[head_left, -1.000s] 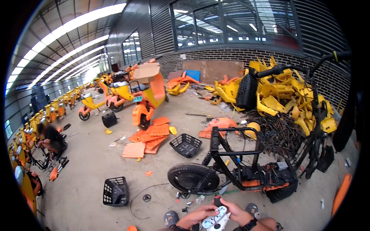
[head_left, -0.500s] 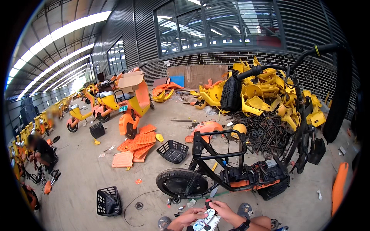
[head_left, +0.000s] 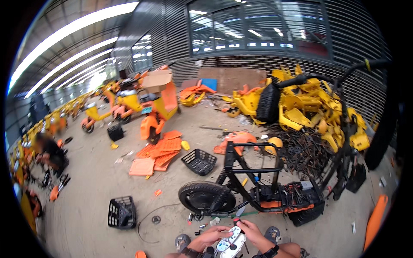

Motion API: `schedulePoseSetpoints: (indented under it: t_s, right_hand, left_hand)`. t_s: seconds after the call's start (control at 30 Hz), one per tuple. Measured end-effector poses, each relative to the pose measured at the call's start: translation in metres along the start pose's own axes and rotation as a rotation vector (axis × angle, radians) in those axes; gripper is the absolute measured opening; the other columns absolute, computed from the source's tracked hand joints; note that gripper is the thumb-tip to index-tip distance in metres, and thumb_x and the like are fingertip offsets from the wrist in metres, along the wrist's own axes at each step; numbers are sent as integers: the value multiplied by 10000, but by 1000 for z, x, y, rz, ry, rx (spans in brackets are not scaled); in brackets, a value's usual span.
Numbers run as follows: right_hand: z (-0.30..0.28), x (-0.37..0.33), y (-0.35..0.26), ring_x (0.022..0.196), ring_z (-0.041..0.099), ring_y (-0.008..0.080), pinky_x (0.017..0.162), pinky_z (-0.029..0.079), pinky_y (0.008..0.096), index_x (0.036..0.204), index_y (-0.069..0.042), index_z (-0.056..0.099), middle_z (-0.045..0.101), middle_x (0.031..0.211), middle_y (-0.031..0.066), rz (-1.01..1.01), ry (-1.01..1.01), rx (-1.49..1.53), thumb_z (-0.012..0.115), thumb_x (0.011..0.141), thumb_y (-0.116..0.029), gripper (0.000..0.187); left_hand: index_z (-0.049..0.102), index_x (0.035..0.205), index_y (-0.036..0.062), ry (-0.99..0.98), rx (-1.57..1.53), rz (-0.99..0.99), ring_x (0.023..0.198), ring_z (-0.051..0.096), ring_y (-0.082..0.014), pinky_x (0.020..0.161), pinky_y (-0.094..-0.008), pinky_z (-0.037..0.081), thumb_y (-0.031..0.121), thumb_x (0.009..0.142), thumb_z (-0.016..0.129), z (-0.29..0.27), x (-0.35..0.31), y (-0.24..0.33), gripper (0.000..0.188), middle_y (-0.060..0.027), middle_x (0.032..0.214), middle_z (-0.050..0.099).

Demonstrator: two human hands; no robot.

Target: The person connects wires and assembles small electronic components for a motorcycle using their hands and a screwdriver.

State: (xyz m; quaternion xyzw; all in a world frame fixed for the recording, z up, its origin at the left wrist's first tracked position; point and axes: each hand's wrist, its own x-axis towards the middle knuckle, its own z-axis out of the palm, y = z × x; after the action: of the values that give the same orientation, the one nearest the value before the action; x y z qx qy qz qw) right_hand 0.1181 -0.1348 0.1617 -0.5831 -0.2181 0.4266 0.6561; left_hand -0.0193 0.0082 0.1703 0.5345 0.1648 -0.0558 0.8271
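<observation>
Low at the bottom of the head view, my left hand (head_left: 214, 236) is closed on a white oval light-like part (head_left: 228, 244). That part looks like two oval pieces, one bearing small marks like a circuit board, with a dark round spot between them. My right hand (head_left: 254, 234) is closed just beside it, fingers around a tool with a red and black handle (head_left: 236, 222), probably a screwdriver; its tip is hidden. A thin dark rod or wire sticks out below the right fingers. Both hands are close together, above the floor between my shoes.
A stripped black scooter frame (head_left: 254, 170) stands just ahead, rear wheel (head_left: 205, 198) to the left. Black baskets (head_left: 121, 213), stacked orange panels (head_left: 157, 152) and a heap of yellow covers (head_left: 301, 112) lie around. At far left a person (head_left: 52, 155) crouches by scooters.
The view has turned slightly left, so the surroundings sit further right. Both hands keep their hold on the white part and the tool, which are tilted a little differently.
</observation>
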Motion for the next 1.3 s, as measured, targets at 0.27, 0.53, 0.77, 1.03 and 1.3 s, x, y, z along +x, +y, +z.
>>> schedulePoseSetpoints:
  t_s: [0.27, 0.53, 0.77, 1.03, 1.3]
  right_hand:
    - [11, 1, -2, 881, 602, 105, 775, 474, 223, 1101, 33, 583, 644, 962, 69, -143, 7, -43, 619, 895, -149, 277]
    - [-2, 3, 0, 731, 597, 103, 682, 482, 237, 1031, 12, 580, 638, 828, 51, -249, 102, -87, 582, 904, -120, 184]
    - [2, 5, -1, 624, 553, 101, 573, 454, 230, 1047, -5, 557, 604, 803, 63, -303, 194, -117, 545, 933, -224, 248]
    - [0, 8, -4, 650, 532, 70, 570, 458, 212, 1082, -4, 554, 572, 793, 20, -360, 260, -68, 550, 926, -145, 210]
    - [6, 3, -6, 673, 513, 71, 604, 437, 217, 1119, -12, 537, 551, 807, 10, -463, 324, -150, 570, 914, -156, 252]
  left_hand:
    - [652, 1015, 99, 38, 70, -40, 740, 520, -18, 584, -185, 363, 269, 853, 674, -15, -3, -12, 237, 52, 878, 604]
    - [645, 1035, 50, 28, 65, -19, 760, 541, -35, 619, -180, 415, 243, 873, 642, -18, 12, -30, 252, 33, 893, 625]
    - [620, 968, 128, 132, 92, -23, 621, 425, 13, 485, -163, 284, 277, 893, 610, 2, -3, -17, 166, 104, 754, 522]
    - [614, 943, 115, 288, 13, -2, 667, 466, -38, 570, -211, 339, 265, 888, 608, -1, 5, -12, 160, 65, 760, 543]
    - [635, 950, 61, 505, 80, 186, 679, 469, -68, 564, -234, 335, 228, 858, 639, -13, -10, 0, 190, 21, 774, 566]
